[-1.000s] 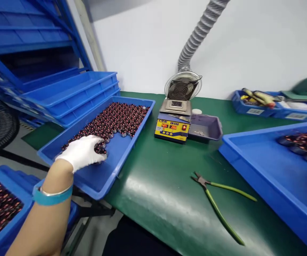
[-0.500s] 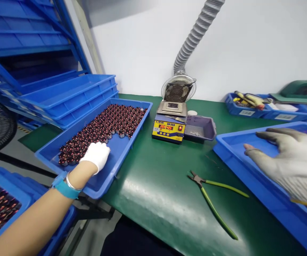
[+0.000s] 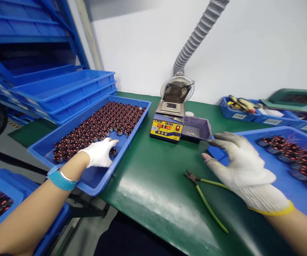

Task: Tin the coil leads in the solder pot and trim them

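Your left hand (image 3: 100, 153), in a white glove with a blue band at the wrist, lies inside the long blue plastic tray (image 3: 94, 179) at your left, fingers curled loosely over the near edge of the dark red wound coils (image 3: 102, 122) that fill most of that tray; one coil sits right against your fingertips, but whether you actually grip it cannot be told from this angle. The tray juts out past the edge of the green table mat (image 3: 153, 185). Your right hand (image 3: 238, 167), in a grey and white knitted glove with a yellow cuff, hovers spread wide and holds nothing, fingers pointing left, above the near left corner of the second blue plastic tray (image 3: 297, 188) on your right, which carries more coils along its far side. Just beneath and left of that hand lie the green-handled side cutters (image 3: 204, 192) on the mat. Behind them stands the yellow and blue solder pot (image 3: 168, 126) with red digits lit, a grey bin (image 3: 196, 128) touching its right side, and a round fan (image 3: 176, 90) under a ribbed grey hose (image 3: 196, 35).
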The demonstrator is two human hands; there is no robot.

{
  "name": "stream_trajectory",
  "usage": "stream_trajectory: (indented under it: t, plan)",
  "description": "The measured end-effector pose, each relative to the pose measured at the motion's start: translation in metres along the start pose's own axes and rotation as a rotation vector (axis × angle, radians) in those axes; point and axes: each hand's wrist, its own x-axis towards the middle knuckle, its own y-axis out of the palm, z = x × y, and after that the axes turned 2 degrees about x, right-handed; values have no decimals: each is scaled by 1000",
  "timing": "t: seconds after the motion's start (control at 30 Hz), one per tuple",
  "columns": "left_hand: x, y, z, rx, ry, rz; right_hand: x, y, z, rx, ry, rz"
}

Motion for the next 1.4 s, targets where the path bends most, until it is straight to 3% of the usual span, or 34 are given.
stream_trajectory:
  t: [0.17,0.3,0.37,0.47,0.57,0.63,0.7,0.8,0.9,1.0,1.17,1.33,1.4]
  plan:
    - [11,7,-3,-22,-32,-38,3,12,37,227,-17,60]
    - [3,1,-1,-37,-98,-224,-11,16,64,438,82,115]
    - [-5,-5,-10,-67,-69,-348,-21,17,78,567,154,178]
    - [-15,-15,-43,-161,246,-530,-31,21,97,889,332,353]
    - [-14,-21,-87,-115,589,-573,-34,32,108,1264,425,484]
    - [-5,-21,-110,-42,700,-546,-36,40,105,1303,417,437]
    - [8,-18,-125,-15,763,-515,-39,46,98,1165,405,327]
    - [26,-9,-134,-58,777,-497,-45,51,87,956,387,182]
    - [32,-2,-132,-212,731,-498,-49,54,83,902,330,90]
    - [29,0,-126,-465,707,-384,-51,58,83,947,289,49]
    - [33,2,-109,-758,510,1,-55,66,86,1103,412,61]
    - [42,1,-108,-1017,369,161,-56,64,86,1164,539,31]
    - [39,-3,-114,-1010,424,320,-55,62,86,1146,550,2]
